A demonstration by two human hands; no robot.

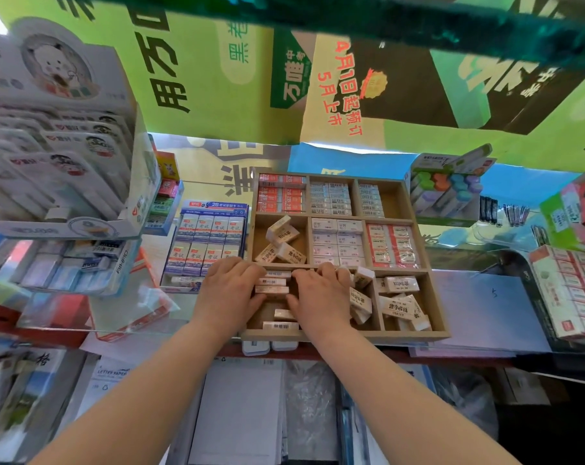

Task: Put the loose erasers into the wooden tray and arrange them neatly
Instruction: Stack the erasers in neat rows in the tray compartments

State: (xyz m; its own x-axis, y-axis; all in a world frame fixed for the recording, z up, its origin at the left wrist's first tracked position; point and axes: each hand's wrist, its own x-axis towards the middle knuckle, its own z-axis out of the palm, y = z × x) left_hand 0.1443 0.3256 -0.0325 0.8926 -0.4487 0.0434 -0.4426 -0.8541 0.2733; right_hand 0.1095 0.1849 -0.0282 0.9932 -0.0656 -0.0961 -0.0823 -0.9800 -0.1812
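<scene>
Both forearms enter from the bottom edge and reach forward, converging on the near row of the wooden tray (344, 336).

Left hand (232, 290): palm down over the tray's near-left compartment, knuckles raised, fingers curled and bearing against the left ends of a short stack of erasers (271, 282). Right hand (319, 293): palm down, fingers bent, thumb side against the right end of the same stack. The two hands bracket the stack between them; neither is seen lifting anything, and the fingertips are hidden, so the exact grip cannot be confirmed.

Count and orientation: three erasers are visible in the bracketed stack, lying flat, long axes running left to right, barcode faces up. Two further erasers (281, 320) lie nearer the front wall of that compartment, also left to right.

Tray layout: nine compartments, three rows of three. Middle-left compartment holds about four loose erasers (282, 243), tilted at mixed angles. Near-middle compartment holds several erasers (361, 298) on end or leaning, partly covered by the right hand. Near-right compartment holds a jumbled group (400, 302); the number cannot be fixed. The remaining five compartments are packed in tidy rows.

Surroundings: a blue display box of erasers (207, 243) stands just left of the tray on the counter.
</scene>
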